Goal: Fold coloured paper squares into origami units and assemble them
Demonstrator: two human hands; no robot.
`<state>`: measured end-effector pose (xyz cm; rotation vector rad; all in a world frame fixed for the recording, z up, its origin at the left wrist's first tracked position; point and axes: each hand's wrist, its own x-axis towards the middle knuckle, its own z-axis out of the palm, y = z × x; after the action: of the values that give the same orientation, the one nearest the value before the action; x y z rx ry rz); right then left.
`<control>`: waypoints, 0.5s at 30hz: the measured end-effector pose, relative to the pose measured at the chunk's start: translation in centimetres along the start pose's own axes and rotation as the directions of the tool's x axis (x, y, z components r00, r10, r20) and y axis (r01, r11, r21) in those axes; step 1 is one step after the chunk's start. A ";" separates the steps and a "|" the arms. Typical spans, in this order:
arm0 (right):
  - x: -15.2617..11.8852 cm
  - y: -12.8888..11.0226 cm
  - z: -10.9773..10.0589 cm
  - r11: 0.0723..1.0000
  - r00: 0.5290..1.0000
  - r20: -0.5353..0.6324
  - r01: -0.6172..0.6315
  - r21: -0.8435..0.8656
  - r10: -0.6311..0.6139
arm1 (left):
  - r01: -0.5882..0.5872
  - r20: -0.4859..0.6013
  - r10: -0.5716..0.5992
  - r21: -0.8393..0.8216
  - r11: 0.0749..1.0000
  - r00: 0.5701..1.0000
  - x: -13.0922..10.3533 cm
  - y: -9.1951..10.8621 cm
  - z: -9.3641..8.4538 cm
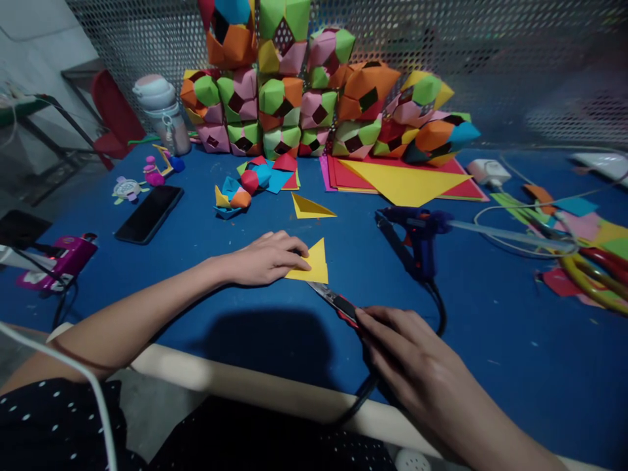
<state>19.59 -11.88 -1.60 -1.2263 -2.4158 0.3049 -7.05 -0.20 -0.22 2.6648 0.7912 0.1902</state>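
Note:
A small folded piece of yellow paper lies on the blue table, partly hidden under my left hand. The bent fingers of that hand press it down and hold it in place. My right hand is closed round the handle of a utility knife. The knife's blade points up and left, and its tip meets the paper's lower edge, seemingly going under it. Just beyond my left hand rests a yellow folded triangle, apart from both hands.
Stacked coloured paper balls line the back by a mesh panel. A blue glue gun stands right of centre, its cable trailing forward. Scissors lie at the right among scraps. At the left are a phone and a purple power strip.

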 end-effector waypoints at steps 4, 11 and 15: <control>0.1 -0.2 0.0 1.000 1.000 0.008 -0.004 0.018 0.004 | 0.000 0.001 0.000 -0.005 1.000 1.000 0.0 -0.1 0.0; 0.3 -0.1 0.1 0.998 0.998 0.035 0.043 -0.035 -0.042 | 0.004 0.027 -0.004 -0.014 1.000 1.000 -0.2 0.0 0.1; 0.2 0.2 0.5 0.995 0.996 0.002 0.087 -0.053 -0.087 | 0.010 0.039 -0.010 -0.006 1.000 0.999 -0.3 -0.1 0.2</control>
<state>19.43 -11.64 -2.06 -1.1394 -2.4837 0.2157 -7.28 -0.32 -0.44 2.6502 0.7901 0.1374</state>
